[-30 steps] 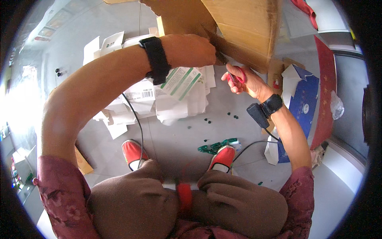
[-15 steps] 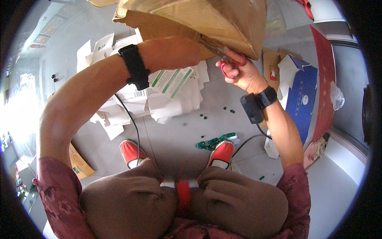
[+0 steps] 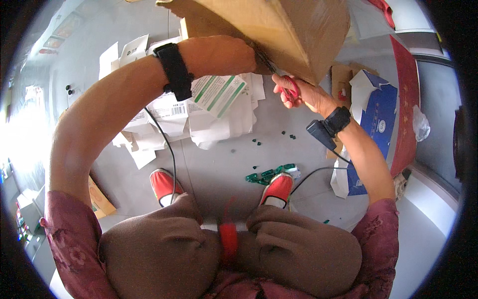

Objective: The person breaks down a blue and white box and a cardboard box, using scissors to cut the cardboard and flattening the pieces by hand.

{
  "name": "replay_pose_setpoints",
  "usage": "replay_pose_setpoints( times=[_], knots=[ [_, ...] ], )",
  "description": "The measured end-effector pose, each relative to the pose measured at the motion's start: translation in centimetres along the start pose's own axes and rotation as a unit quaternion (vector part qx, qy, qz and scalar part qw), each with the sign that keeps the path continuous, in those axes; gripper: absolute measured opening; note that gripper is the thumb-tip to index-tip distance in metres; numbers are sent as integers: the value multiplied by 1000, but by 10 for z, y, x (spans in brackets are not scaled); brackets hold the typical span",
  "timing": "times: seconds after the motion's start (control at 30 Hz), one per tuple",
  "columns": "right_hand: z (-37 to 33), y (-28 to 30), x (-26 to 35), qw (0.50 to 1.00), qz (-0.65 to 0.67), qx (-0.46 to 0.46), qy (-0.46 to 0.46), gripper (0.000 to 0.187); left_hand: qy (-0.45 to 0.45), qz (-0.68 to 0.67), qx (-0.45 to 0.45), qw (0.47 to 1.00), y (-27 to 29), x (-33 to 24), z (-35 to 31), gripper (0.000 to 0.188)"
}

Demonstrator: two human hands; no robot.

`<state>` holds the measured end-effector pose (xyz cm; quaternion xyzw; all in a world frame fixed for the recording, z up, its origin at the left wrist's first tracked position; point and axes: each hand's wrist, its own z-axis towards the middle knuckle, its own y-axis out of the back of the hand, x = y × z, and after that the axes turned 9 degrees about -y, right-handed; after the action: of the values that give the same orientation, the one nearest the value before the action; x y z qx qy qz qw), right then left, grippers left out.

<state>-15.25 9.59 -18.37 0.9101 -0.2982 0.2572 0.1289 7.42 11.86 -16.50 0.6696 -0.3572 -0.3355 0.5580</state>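
A large brown cardboard box (image 3: 298,35) is held up at the top of the view. My left hand (image 3: 239,56) reaches across to its lower edge and grips there, with the fingers mostly hidden. My right hand (image 3: 303,94) is closed round the red handles of a pair of scissors (image 3: 291,89). The handles sit close together. The dark blades point up and left at the box's edge, just beside my left hand, and their tips are hard to make out.
Flattened white cartons (image 3: 219,122) lie on the grey floor beyond my feet. Small green pieces (image 3: 269,174) lie by my right red shoe (image 3: 278,189). At the right are a blue-and-white carton (image 3: 373,119), a red panel (image 3: 404,109) and a clear plastic bag (image 3: 421,123).
The scissors' handles have come together from a wider spread. The box has shifted and tilted to the right. My right wrist has turned slightly, and my left forearm has moved a little up and right.
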Motion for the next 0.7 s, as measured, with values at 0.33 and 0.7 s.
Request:
replay_pose_setpoints(
  times=[0.33,0.7],
  knots=[
    [10,-5,8,990,-135,-28,-27,54,-5,68,28,997,10,-7,-13,10],
    [-5,30,6,937,292,169,-91,57,-11,-26,32,999,13,-11,-5,10]
  ],
)
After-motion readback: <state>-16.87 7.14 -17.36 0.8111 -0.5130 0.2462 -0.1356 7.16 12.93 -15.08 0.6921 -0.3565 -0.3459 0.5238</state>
